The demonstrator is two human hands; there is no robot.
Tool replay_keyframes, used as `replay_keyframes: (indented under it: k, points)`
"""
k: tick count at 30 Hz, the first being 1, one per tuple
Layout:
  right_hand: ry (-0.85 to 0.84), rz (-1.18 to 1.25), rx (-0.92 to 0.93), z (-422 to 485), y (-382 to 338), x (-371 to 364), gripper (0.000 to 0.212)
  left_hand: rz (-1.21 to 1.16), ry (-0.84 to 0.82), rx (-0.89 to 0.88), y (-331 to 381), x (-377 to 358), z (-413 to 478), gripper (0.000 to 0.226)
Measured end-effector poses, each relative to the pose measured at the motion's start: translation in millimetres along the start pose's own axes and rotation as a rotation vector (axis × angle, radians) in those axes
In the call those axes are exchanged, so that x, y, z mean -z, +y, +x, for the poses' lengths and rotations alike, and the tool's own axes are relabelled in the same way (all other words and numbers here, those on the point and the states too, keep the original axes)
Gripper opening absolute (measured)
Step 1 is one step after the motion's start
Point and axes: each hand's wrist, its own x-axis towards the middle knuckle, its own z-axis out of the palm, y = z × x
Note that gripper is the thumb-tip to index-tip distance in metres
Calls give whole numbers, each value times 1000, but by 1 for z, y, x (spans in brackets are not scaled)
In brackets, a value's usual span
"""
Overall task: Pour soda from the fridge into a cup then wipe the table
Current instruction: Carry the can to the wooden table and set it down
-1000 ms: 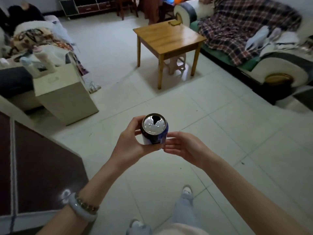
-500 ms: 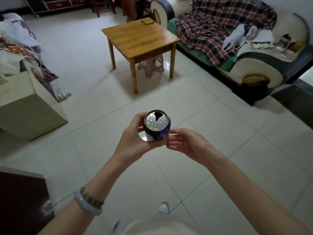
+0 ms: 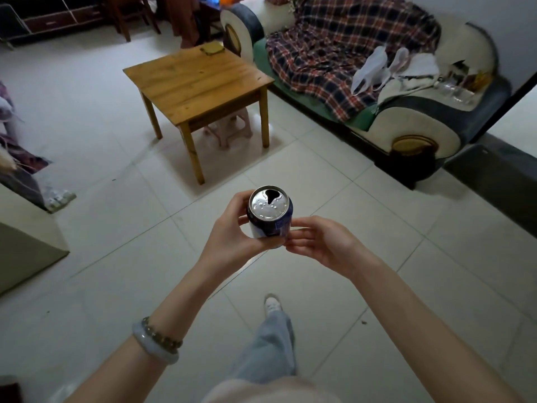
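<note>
A blue soda can (image 3: pixel 270 212) with a silver top stands upright in front of me, its mouth open. My left hand (image 3: pixel 232 237) is wrapped around its left side and holds it. My right hand (image 3: pixel 319 242) has its fingertips against the can's lower right side, palm turned up. A small wooden table (image 3: pixel 197 77) stands ahead on the tiled floor, with a flat yellow-green object (image 3: pixel 211 48) at its far edge. No cup is in view.
A sofa (image 3: pixel 406 117) under a plaid blanket, with white bags and clear bottles, runs along the right. A pink stool (image 3: pixel 232 126) sits under the table. A beige box-like block (image 3: pixel 26 245) and clutter stand at the left. Chairs and a cabinet are at the back.
I have walked forward: the table and sofa are nearer and the view has swung right, the left-side furniture sliding out of frame. Both hands keep the same hold on the can.
</note>
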Motion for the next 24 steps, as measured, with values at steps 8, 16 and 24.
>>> replay_keyframes:
  k: [8, 16, 24]
  points:
    - [30, -24, 0, 105, -107, 39, 26, 15, -32, -12, -8, -23, 151, 73]
    - [-49, -50, -6, 206, -203, 59, 27, 23, 24, 4, -15, -21, 277, 75]
    - [-191, -179, -69, 336, -289, 67, 28, 28, 175, 38, -49, -16, 400, 74]
